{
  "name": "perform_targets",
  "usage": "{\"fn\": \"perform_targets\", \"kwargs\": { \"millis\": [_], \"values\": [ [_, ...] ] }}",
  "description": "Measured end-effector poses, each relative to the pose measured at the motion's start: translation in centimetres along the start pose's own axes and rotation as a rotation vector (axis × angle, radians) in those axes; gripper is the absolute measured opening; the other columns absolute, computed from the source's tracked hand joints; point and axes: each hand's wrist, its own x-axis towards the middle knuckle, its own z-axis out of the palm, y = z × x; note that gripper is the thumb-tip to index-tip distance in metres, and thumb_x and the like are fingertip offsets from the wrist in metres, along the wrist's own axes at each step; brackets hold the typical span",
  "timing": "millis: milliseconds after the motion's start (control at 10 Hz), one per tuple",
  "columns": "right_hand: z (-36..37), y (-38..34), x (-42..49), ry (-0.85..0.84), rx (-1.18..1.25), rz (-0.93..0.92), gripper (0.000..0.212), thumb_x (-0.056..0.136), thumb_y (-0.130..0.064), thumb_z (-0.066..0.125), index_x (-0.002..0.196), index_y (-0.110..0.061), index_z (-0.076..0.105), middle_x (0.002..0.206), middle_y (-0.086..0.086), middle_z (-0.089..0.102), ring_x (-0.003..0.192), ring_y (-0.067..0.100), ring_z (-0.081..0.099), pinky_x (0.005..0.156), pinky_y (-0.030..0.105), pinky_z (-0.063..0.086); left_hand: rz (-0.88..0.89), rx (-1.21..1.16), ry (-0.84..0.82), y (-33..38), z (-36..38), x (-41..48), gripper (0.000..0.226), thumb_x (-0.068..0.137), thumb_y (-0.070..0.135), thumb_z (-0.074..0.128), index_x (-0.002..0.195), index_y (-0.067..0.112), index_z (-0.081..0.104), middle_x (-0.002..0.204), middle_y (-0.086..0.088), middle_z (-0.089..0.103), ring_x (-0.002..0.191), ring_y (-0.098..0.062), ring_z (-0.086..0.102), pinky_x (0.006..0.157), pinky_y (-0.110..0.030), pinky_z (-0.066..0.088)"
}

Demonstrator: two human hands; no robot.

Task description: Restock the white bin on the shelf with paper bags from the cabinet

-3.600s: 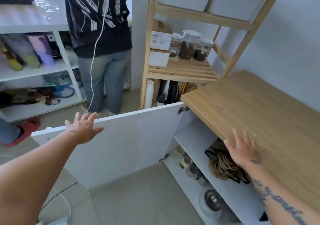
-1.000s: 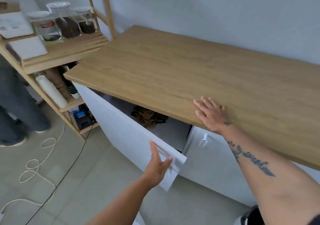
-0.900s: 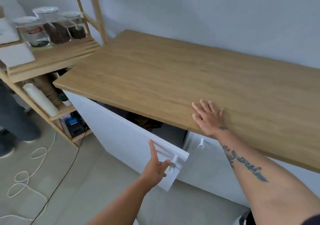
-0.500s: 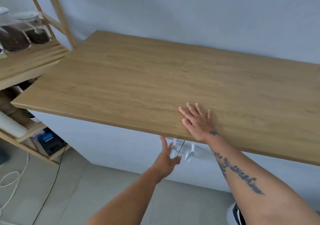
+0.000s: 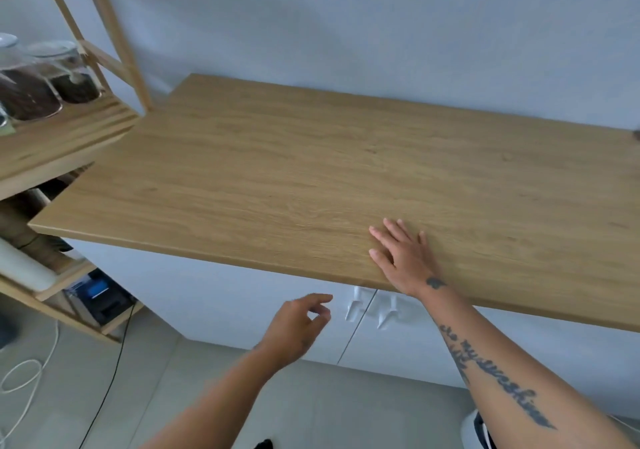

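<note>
The white cabinet (image 5: 214,296) under the wooden countertop (image 5: 311,178) has both doors closed, two white handles (image 5: 353,305) side by side at the seam. My left hand (image 5: 296,327) hovers just left of the handles, fingers loosely curled, holding nothing. My right hand (image 5: 403,256) lies flat on the countertop's front edge, fingers straight. No paper bags and no white bin are in view.
A wooden shelf unit (image 5: 65,133) stands at the left with glass jars (image 5: 52,74) of dark contents. Its lower shelves hold rolls and a black-and-blue device (image 5: 100,296). A white cord (image 5: 24,376) and a black cable (image 5: 110,372) lie on the grey floor.
The cabinet's left door swung from open to closed under my left hand. That hand has now come off the door. My right hand stayed on the countertop.
</note>
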Motion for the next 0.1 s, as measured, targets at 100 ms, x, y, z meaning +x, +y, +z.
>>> {"fn": "perform_targets", "kwargs": {
  "millis": [100],
  "values": [
    [-1.14, -1.46, -0.12, 0.125, 0.237, 0.034, 0.037, 0.092, -0.032, 0.05, 0.128, -0.024, 0.054, 0.147, 0.002, 0.04, 0.14, 0.019, 0.029, 0.117, 0.039, 0.017, 0.081, 0.04, 0.239, 1.49, -4.48, 0.95, 0.023, 0.092, 0.018, 0.055, 0.11, 0.013, 0.067, 0.078, 0.012, 0.064, 0.062, -0.003, 0.059, 0.065, -0.02, 0.047]
  ]
}}
